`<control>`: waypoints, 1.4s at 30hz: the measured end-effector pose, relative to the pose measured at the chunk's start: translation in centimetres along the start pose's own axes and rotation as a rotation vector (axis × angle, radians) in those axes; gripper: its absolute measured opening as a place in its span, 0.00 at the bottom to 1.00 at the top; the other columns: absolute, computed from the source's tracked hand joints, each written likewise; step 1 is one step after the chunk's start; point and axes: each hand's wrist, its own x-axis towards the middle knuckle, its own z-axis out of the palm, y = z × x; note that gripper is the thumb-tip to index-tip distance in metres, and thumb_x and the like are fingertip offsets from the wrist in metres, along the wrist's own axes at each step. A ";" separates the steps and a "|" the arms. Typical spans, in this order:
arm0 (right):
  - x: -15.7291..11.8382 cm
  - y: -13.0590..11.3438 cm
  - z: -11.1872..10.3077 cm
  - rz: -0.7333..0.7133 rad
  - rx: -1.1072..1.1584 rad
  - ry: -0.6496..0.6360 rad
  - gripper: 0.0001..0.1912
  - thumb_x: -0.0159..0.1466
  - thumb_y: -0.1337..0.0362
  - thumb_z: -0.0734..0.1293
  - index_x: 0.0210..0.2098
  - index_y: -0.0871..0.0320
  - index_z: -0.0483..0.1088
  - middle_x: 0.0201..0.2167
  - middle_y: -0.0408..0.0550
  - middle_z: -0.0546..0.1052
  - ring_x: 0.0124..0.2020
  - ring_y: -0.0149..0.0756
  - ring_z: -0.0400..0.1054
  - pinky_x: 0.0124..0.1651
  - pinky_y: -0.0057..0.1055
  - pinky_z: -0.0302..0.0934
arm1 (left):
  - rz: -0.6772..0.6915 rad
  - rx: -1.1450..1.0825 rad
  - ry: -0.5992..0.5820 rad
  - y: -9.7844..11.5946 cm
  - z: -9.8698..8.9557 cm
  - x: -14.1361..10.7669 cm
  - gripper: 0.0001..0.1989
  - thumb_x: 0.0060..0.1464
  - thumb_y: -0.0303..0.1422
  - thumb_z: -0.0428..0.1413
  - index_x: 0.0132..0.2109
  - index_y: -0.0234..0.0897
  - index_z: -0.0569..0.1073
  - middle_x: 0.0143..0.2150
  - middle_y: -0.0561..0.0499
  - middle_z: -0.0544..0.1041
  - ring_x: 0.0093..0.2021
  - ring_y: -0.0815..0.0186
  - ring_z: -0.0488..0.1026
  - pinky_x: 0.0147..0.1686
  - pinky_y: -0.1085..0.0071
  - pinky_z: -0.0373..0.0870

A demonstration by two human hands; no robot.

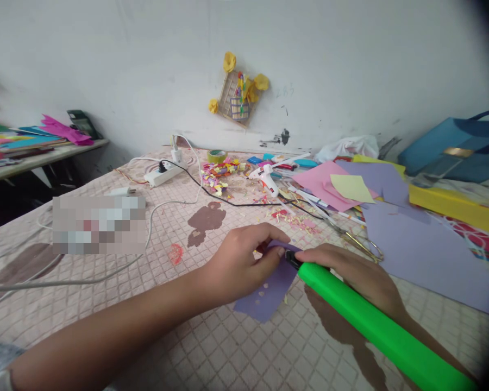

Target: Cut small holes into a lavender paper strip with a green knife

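A small purple paper (264, 301) with several punched holes lies low over the table in the middle. My left hand (246, 260) pinches its upper edge between thumb and fingers. At the paper's right edge is a small black tool (292, 259), its head close to my left thumb. My right hand (356, 274) is closed around that tool, with the thumb side on top. A long bright green shape (375, 326) covers part of my right hand and forearm, so the lower fingers are hidden.
Behind my hands are a white glue gun (265, 179), paper scraps (215, 176), green tape (217, 156) and a power strip (163, 175). Gold-handled scissors (362, 245) and large purple paper (427, 250) lie right. A blue bag (452, 149) stands back right. Cables cross the left side.
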 end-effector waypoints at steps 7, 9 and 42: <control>-0.3 -0.1 0.5 0.005 -0.009 0.017 0.17 0.61 0.69 0.62 0.50 0.49 0.64 0.34 0.45 0.77 0.35 0.40 0.74 0.32 0.31 0.69 | -0.081 -0.079 0.082 0.3 0.6 -0.4 0.04 0.52 0.23 0.52 0.33 0.33 0.71 0.28 0.53 0.75 0.28 0.73 0.71 0.28 0.78 0.66; -0.5 -0.1 0.6 0.005 0.003 0.002 0.17 0.62 0.69 0.62 0.50 0.49 0.63 0.34 0.45 0.77 0.35 0.40 0.74 0.31 0.31 0.69 | -0.112 -0.089 0.108 0.3 0.8 -0.5 0.04 0.51 0.23 0.52 0.33 0.34 0.70 0.28 0.53 0.75 0.27 0.73 0.71 0.27 0.78 0.66; -0.5 -0.5 0.7 0.053 0.015 0.029 0.17 0.63 0.69 0.60 0.50 0.45 0.64 0.36 0.45 0.77 0.36 0.43 0.75 0.32 0.35 0.70 | -0.238 -0.288 -0.029 0.5 0.2 0.2 0.08 0.54 0.26 0.52 0.36 0.33 0.76 0.31 0.50 0.78 0.31 0.69 0.73 0.29 0.75 0.69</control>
